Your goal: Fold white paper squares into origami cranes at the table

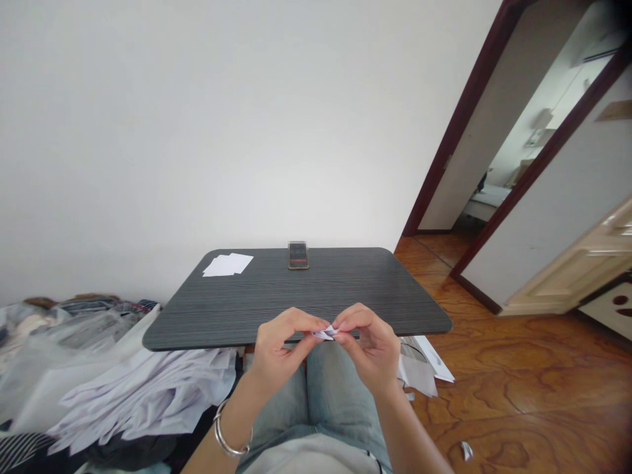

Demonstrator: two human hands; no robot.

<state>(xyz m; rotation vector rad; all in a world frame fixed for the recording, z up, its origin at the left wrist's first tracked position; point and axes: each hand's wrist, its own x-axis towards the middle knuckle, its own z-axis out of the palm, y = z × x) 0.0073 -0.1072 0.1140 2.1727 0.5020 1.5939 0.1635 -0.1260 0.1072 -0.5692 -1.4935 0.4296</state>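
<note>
A small piece of folded white paper (326, 334) is held between both hands, just over the front edge of the dark table (276, 296). My left hand (284, 339) pinches its left end between thumb and fingers. At its right end, my right hand (368, 342) grips it the same way. The fingertips of the two hands almost meet, and they cover part of the paper. Several white paper sheets (227, 264) lie overlapping at the table's back left.
A phone (298, 255) leans upright near the wall at the table's back. Heaped clothes (148, 388) lie to the left, below the table. Papers and a plastic sleeve (419, 368) sit under the right side. A paper scrap (467, 451) rests on the wooden floor.
</note>
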